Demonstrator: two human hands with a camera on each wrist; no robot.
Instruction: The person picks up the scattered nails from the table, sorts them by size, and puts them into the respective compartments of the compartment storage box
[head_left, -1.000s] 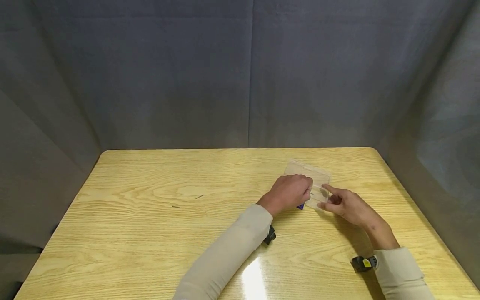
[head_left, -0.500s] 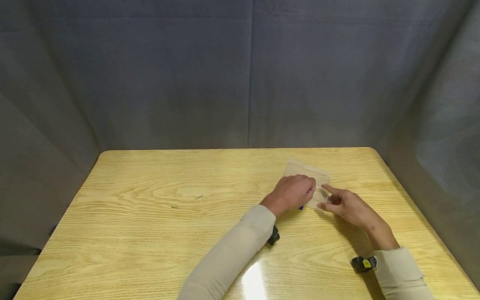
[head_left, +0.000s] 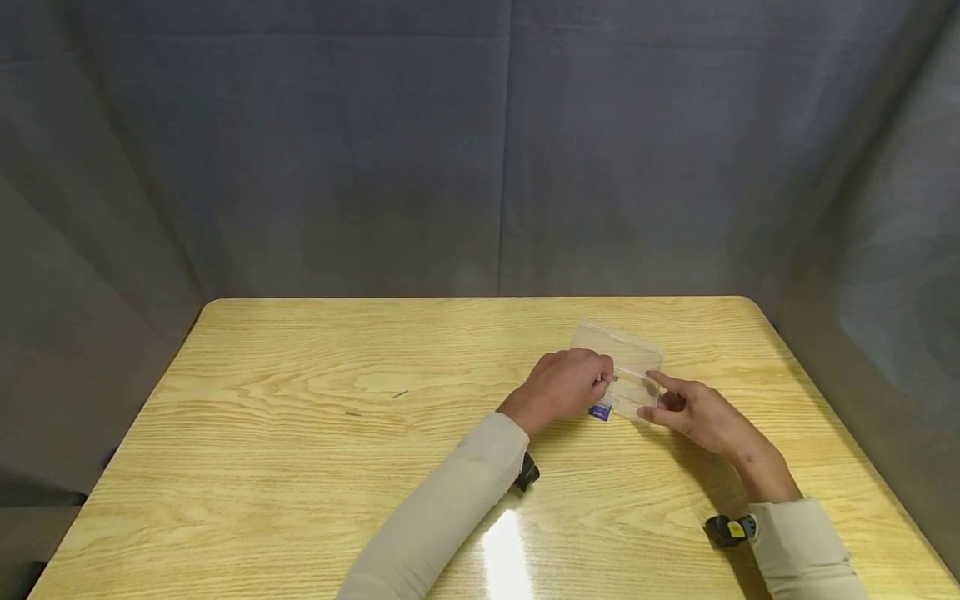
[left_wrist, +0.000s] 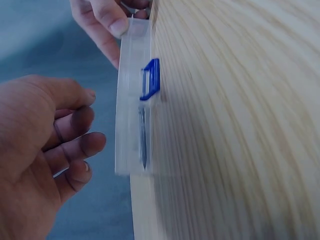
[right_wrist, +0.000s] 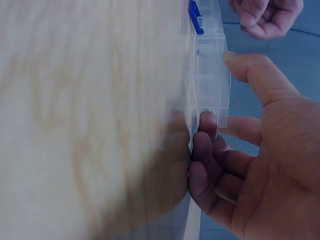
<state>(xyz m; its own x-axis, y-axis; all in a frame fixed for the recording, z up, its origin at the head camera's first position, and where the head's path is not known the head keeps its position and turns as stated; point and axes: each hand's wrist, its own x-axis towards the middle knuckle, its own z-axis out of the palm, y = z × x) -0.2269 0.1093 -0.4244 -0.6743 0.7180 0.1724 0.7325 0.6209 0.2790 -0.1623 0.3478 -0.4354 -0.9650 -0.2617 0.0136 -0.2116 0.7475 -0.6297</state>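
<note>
A clear plastic box (head_left: 636, 395) with a blue latch (head_left: 600, 412) sits on the table at right, its lid (head_left: 611, 337) folded back. Through the wall, the left wrist view shows thin grey nails (left_wrist: 143, 137) in a compartment beside the latch. My right hand (head_left: 693, 410) grips the box's right end between thumb and fingers. Over the box's left part hovers my left hand (head_left: 564, 383); its fingers are loosely curled and apart from the box in the left wrist view, with nothing visible in them. The thumb of that hand is hidden there.
Two small dark nails, a left one (head_left: 352, 413) and a right one (head_left: 400, 394), lie apart on the wooden table (head_left: 262, 483), left of the arms. A grey curtain (head_left: 360, 167) surrounds the table's back and sides.
My left hand went slightly right over the box, then drew back left, uncovering more of the blue latch and the box's inside. My right hand keeps its grip in the same place.
</note>
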